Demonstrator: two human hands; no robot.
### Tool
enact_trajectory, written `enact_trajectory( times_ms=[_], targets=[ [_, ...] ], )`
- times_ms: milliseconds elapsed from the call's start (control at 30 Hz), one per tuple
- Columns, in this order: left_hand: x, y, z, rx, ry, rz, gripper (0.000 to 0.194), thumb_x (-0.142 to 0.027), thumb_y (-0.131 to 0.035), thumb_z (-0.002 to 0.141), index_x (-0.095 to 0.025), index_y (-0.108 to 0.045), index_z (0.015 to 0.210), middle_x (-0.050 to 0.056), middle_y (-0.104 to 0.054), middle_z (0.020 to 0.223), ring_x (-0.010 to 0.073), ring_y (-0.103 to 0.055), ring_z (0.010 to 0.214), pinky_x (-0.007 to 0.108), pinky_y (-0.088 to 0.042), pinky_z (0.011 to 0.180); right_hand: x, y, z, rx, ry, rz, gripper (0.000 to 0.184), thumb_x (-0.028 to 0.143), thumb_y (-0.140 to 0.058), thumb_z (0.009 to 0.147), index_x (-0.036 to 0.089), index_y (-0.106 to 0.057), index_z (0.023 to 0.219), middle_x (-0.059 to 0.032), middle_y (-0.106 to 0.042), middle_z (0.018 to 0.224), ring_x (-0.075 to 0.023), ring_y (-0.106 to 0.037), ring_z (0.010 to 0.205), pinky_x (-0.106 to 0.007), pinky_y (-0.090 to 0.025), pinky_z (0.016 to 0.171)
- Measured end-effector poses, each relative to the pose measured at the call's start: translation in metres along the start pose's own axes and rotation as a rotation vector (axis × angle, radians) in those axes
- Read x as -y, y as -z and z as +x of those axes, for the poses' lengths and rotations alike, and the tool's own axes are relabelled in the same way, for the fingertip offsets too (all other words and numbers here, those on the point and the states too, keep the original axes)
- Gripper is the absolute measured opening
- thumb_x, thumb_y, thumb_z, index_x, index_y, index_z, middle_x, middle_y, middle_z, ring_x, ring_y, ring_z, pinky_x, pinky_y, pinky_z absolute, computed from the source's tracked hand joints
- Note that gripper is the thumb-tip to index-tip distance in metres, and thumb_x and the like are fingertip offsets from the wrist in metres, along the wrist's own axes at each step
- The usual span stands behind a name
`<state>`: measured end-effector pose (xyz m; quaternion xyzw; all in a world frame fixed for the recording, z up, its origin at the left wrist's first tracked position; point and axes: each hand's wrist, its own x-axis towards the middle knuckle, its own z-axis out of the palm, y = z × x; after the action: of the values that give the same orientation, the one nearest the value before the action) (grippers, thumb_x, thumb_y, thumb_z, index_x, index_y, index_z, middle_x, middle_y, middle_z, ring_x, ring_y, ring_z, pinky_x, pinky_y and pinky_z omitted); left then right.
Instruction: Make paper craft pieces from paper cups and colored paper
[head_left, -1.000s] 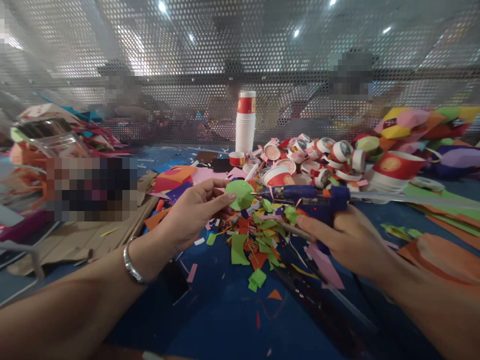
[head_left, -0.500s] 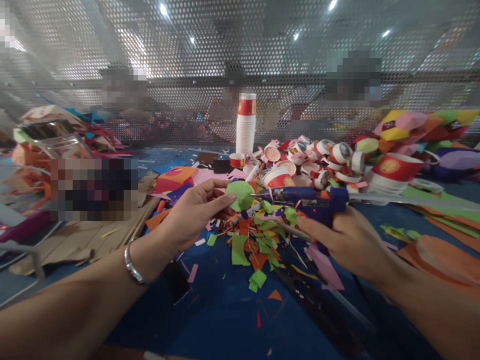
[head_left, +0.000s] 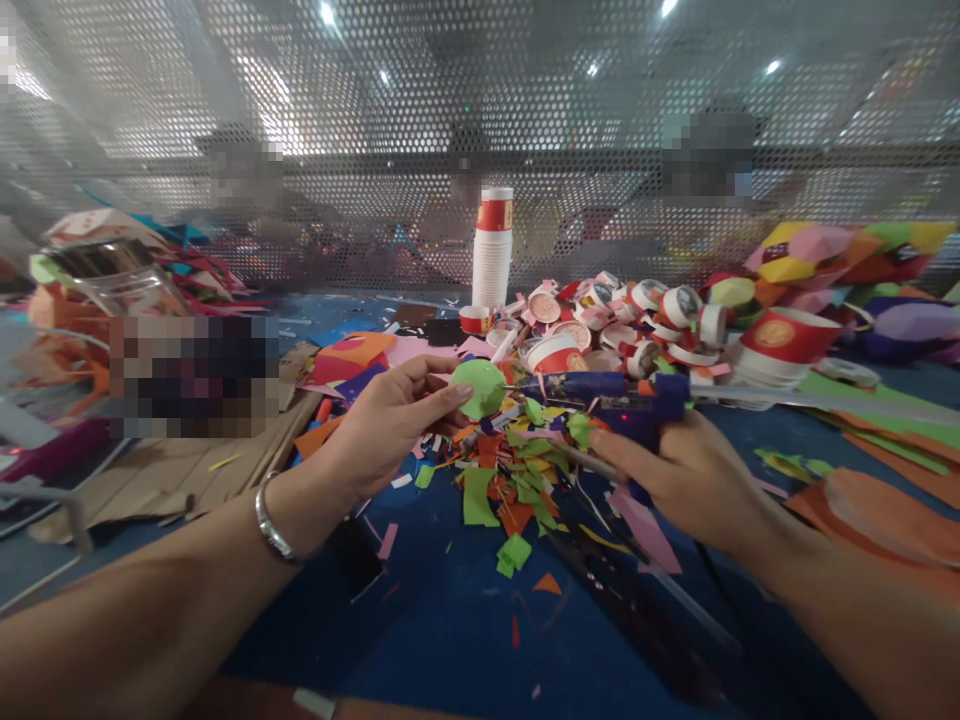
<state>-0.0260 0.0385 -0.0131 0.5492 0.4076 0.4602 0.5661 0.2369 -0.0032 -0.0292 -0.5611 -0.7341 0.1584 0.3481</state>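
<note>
Between the thumb and fingers of my left hand (head_left: 401,415) is a round piece of green paper (head_left: 482,388), its flat face turned toward the right. My right hand (head_left: 682,480) grips a blue hot glue gun (head_left: 600,388) by the handle, with a clear glue stick (head_left: 810,400) running out of its back. The gun's nozzle tip is at the right edge of the green disc; whether it touches, I cannot tell. Beneath both hands lies a heap of cut paper scraps (head_left: 517,470), mostly green and orange.
A tall stack of paper cups (head_left: 492,250) stands behind. Right of it are piled cut paper cup pieces (head_left: 600,310) and a red cup (head_left: 784,340). Flattened cardboard (head_left: 187,480) lies left. Dark scissors (head_left: 637,610) lie in front, and a perforated metal screen (head_left: 375,120) rises behind.
The nozzle tip has shifted very slightly left against the green paper disc, and my right hand has moved a little left with the glue gun. My left hand stays nearly still.
</note>
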Motion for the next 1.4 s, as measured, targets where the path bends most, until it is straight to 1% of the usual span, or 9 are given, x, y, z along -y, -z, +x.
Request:
enact_trajectory(
  times_ms=[200, 300, 367, 433, 533, 633, 933, 1200, 1400],
  targets=[
    [-0.003, 0.001, 0.001, 0.013, 0.051, -0.085, 0.019, -0.023, -0.075, 0.085, -0.015, -0.068, 0.101, 0.001, -0.070, 0.081, 0.0099, -0.065, 0.067, 0.024, -0.053, 0.067, -0.001, 0.003, 0.002, -0.034, -0.006, 0.021, 0.037, 0.041, -0.057, 0.089, 0.024, -0.047, 0.058, 0.0012, -0.051, 0.055, -0.0164, -0.047, 0.054, -0.032, -0.037, 0.055],
    [-0.003, 0.001, 0.002, 0.028, 0.100, -0.145, 0.013, -0.022, -0.076, 0.084, -0.016, -0.069, 0.093, 0.000, -0.070, 0.077, 0.0102, -0.065, 0.065, 0.024, -0.053, 0.066, 0.001, 0.008, 0.003, -0.016, -0.078, 0.057, 0.039, 0.045, -0.061, 0.087, 0.023, -0.050, 0.056, 0.0004, -0.053, 0.054, -0.0175, -0.050, 0.055, -0.032, -0.039, 0.056],
    [-0.004, 0.001, 0.004, 0.043, 0.085, -0.150, 0.009, -0.021, -0.074, 0.086, -0.016, -0.070, 0.092, 0.002, -0.071, 0.077, 0.0098, -0.064, 0.064, 0.024, -0.052, 0.066, 0.002, 0.012, 0.003, -0.013, -0.144, 0.093, 0.041, 0.047, -0.061, 0.088, 0.023, -0.053, 0.057, -0.0010, -0.057, 0.056, -0.0184, -0.054, 0.058, -0.032, -0.041, 0.058],
    [-0.004, 0.002, 0.005, 0.023, 0.076, -0.167, 0.008, -0.018, -0.072, 0.086, -0.016, -0.071, 0.094, 0.003, -0.072, 0.081, 0.0096, -0.064, 0.066, 0.024, -0.053, 0.068, 0.003, 0.017, 0.003, 0.009, -0.236, 0.305, 0.042, 0.045, -0.065, 0.087, 0.022, -0.053, 0.055, -0.0004, -0.056, 0.054, -0.0162, -0.053, 0.055, -0.031, -0.041, 0.057],
    [-0.005, 0.003, 0.007, -0.019, 0.067, -0.179, 0.009, -0.015, -0.070, 0.087, -0.016, -0.071, 0.096, 0.004, -0.073, 0.088, 0.0095, -0.064, 0.068, 0.024, -0.053, 0.068, 0.003, 0.026, 0.001, 0.034, -0.430, 0.606, 0.031, 0.036, -0.072, 0.085, 0.020, -0.057, 0.064, 0.0022, -0.053, 0.058, -0.0116, -0.049, 0.051, -0.027, -0.037, 0.050],
    [-0.007, 0.003, 0.007, -0.031, 0.045, -0.179, 0.009, -0.014, -0.069, 0.088, -0.016, -0.071, 0.096, 0.005, -0.073, 0.091, 0.0101, -0.064, 0.070, 0.025, -0.055, 0.069, 0.001, 0.034, -0.003, 0.041, -0.533, 0.693, 0.026, 0.033, -0.072, 0.086, 0.020, -0.057, 0.071, 0.0030, -0.050, 0.062, -0.0107, -0.047, 0.051, -0.026, -0.035, 0.046],
    [-0.009, -0.001, 0.006, -0.015, 0.057, -0.194, 0.010, -0.011, -0.067, 0.088, -0.014, -0.070, 0.097, 0.006, -0.072, 0.090, 0.0101, -0.065, 0.070, 0.023, -0.056, 0.066, -0.009, 0.051, -0.022, 0.107, -0.725, 0.734, 0.030, 0.033, -0.072, 0.087, 0.018, -0.058, 0.065, 0.0008, -0.049, 0.063, -0.0099, -0.044, 0.051, -0.026, -0.033, 0.045],
    [-0.011, -0.002, 0.003, 0.028, 0.030, -0.133, 0.011, -0.012, -0.068, 0.087, -0.014, -0.070, 0.097, 0.006, -0.070, 0.083, 0.0105, -0.063, 0.065, 0.026, -0.053, 0.065, -0.033, 0.056, -0.024, 0.020, -0.751, 0.663, 0.024, 0.032, -0.077, 0.083, 0.016, -0.064, 0.071, -0.0002, -0.052, 0.064, -0.0111, -0.046, 0.052, -0.025, -0.035, 0.043],
    [-0.010, -0.003, 0.005, 0.023, 0.001, -0.157, 0.009, -0.010, -0.068, 0.086, -0.014, -0.069, 0.094, 0.003, -0.069, 0.079, 0.0094, -0.062, 0.063, 0.024, -0.052, 0.064, -0.029, 0.064, -0.030, 0.026, -0.769, 0.508, 0.030, 0.041, -0.072, 0.088, 0.015, -0.065, 0.074, -0.0046, -0.059, 0.068, -0.0118, -0.052, 0.053, -0.026, -0.043, 0.047]
  ],
)
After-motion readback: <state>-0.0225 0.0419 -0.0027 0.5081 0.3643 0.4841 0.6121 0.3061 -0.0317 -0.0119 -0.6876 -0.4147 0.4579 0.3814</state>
